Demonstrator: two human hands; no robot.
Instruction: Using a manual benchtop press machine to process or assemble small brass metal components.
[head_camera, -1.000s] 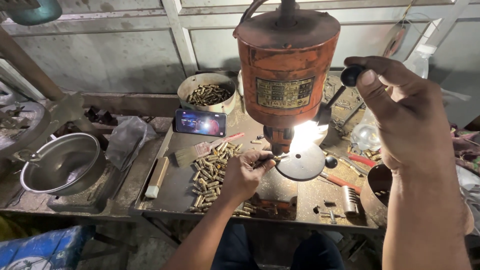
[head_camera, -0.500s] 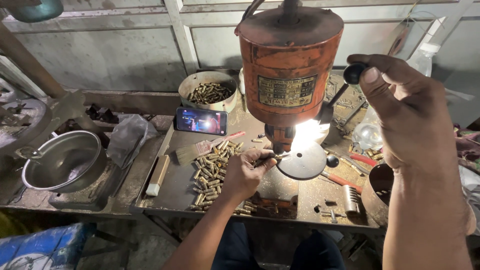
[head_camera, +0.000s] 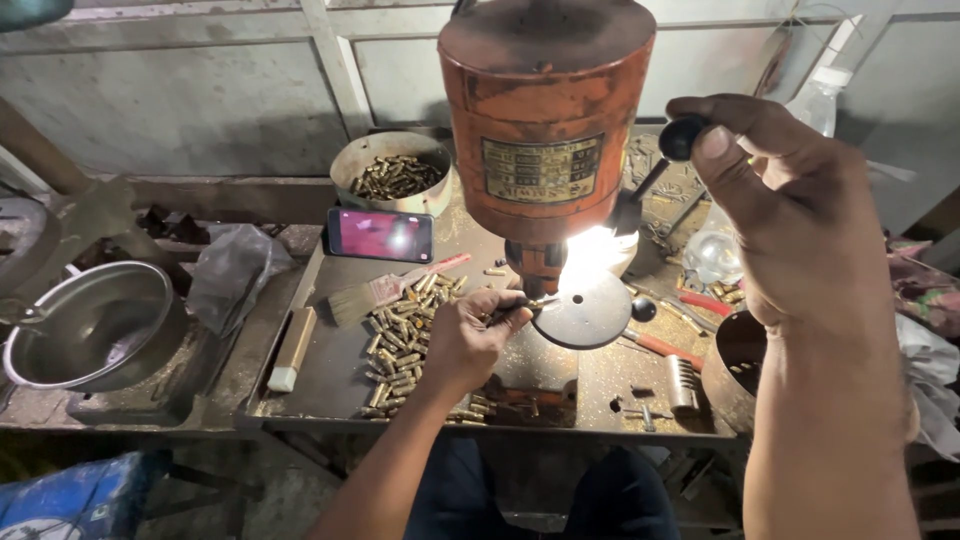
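Note:
An orange drill press (head_camera: 545, 120) stands over a round metal table (head_camera: 592, 310), lit brightly from below the head. My left hand (head_camera: 468, 335) pinches a small brass piece (head_camera: 528, 303) and holds it at the edge of that round table under the spindle. My right hand (head_camera: 790, 210) is raised at the right, fingers closed on the black ball knob (head_camera: 683, 137) of the feed lever. A heap of several small brass pieces (head_camera: 400, 330) lies on the bench just left of my left hand.
A metal bowl of brass pieces (head_camera: 392, 175) stands behind a lit phone (head_camera: 380, 235). A paintbrush (head_camera: 385, 290) lies by the heap. A large steel pot (head_camera: 95, 325) is at the left, a dark bowl (head_camera: 735, 365) and red-handled tools (head_camera: 665, 348) at the right.
Both hands keep their holds; the right hand with the knob has risen slightly. The view has shifted a little.

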